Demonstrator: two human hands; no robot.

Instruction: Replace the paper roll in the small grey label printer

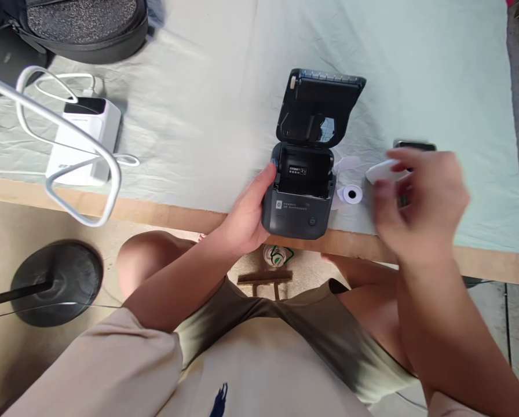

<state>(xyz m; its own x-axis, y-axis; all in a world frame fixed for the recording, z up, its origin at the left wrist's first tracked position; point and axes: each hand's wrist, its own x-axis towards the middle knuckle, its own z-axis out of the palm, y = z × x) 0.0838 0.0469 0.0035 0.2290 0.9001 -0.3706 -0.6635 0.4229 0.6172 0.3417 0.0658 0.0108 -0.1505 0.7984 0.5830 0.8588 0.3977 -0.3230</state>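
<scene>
Printer [300, 200] touching left hand [246, 217], lid open.

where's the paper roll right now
In the head view the paper roll lies on the table just right of the open printer, left of the blurred right hand.

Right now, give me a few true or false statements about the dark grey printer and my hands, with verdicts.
1. The lid of the dark grey box-shaped label printer stands open. True.
2. The left hand holds the printer's side. True.
3. The small white paper roll sits inside the printer. False: it lies on the pale cloth-covered table, right of the printer.
4. The right hand is empty. False: it holds a blurred white object.
</scene>
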